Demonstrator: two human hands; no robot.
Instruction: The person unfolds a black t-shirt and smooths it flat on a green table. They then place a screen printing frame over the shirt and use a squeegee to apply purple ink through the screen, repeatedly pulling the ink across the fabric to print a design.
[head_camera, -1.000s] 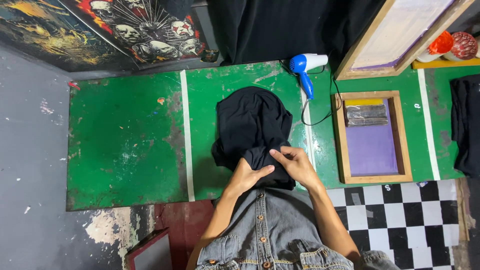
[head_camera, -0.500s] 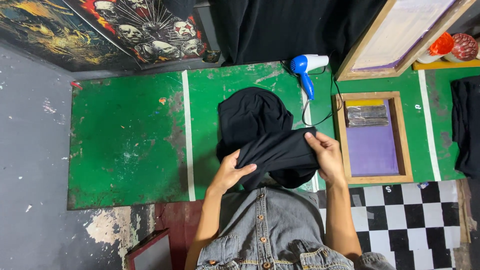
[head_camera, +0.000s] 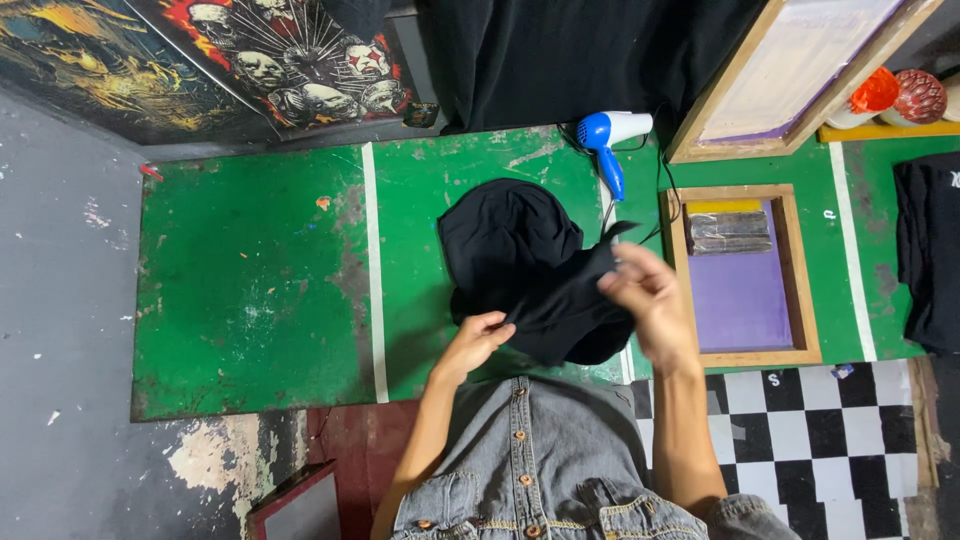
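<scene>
A black garment (head_camera: 520, 255) lies bunched on the green table (head_camera: 250, 280) near its middle. My left hand (head_camera: 478, 338) pinches the garment's near edge at the table's front. My right hand (head_camera: 648, 298) grips another part of the cloth and holds it lifted toward the right, so a fold stretches between both hands. The far part of the garment rests on the table in a rounded heap.
A blue and white hair dryer (head_camera: 610, 140) lies behind the garment. A wooden screen frame (head_camera: 740, 275) with purple mesh sits to the right, another frame (head_camera: 790, 70) leans at the back. A second black garment (head_camera: 930, 250) lies at the far right. Posters lean at the back left.
My right hand has pulled the garment's edge up and to the right. The left hand stays near the front edge, holding the cloth. The fold has opened wider.
</scene>
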